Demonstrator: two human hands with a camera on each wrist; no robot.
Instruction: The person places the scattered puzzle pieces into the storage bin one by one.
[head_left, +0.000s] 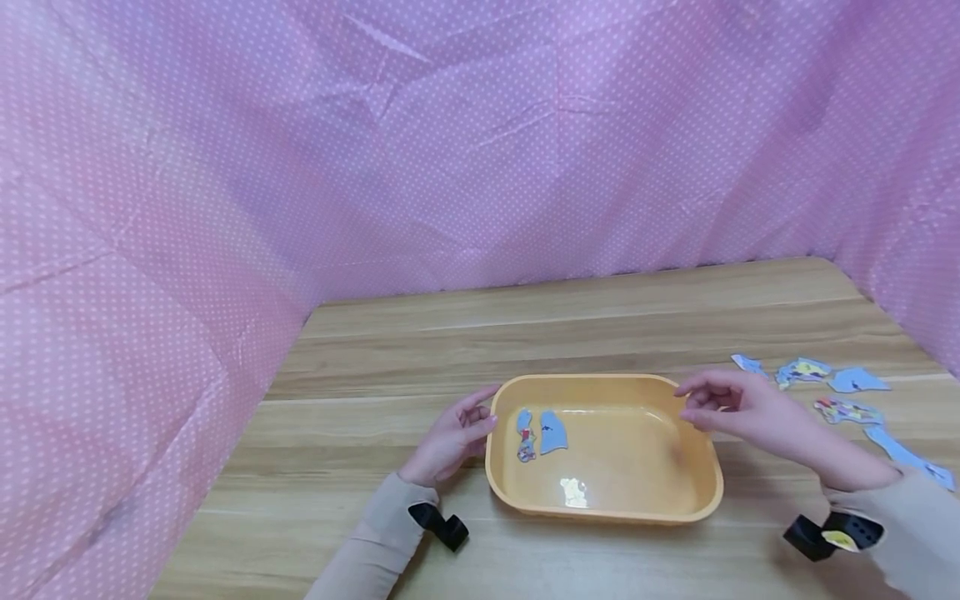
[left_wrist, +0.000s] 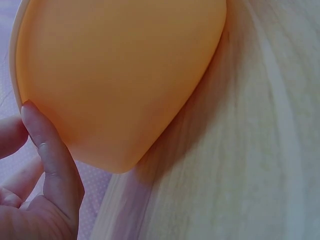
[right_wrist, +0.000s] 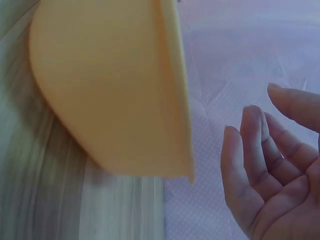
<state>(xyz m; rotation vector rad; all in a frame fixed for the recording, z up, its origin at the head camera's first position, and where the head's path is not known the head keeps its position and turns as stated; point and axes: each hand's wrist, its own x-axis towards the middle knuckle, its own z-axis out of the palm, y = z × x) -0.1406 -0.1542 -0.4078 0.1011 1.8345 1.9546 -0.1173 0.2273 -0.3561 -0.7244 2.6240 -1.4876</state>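
A yellow-orange plastic tray sits on the table. My left hand is at its left end, thumb and fingertips touching the outer side by the rim; in the left wrist view, the thumb lies against the wall. My right hand hovers by the back right corner, fingers loosely bent and holding nothing. A gap separates it from the tray wall in the right wrist view. Inside the tray, at the left, lie a narrow colourful puzzle-like piece and a light blue piece.
Several more cut pieces lie to the right of the tray, among them a blue one, a multicoloured one and a long blue strip. The wooden table is bordered by pink dotted cloth behind and at the sides.
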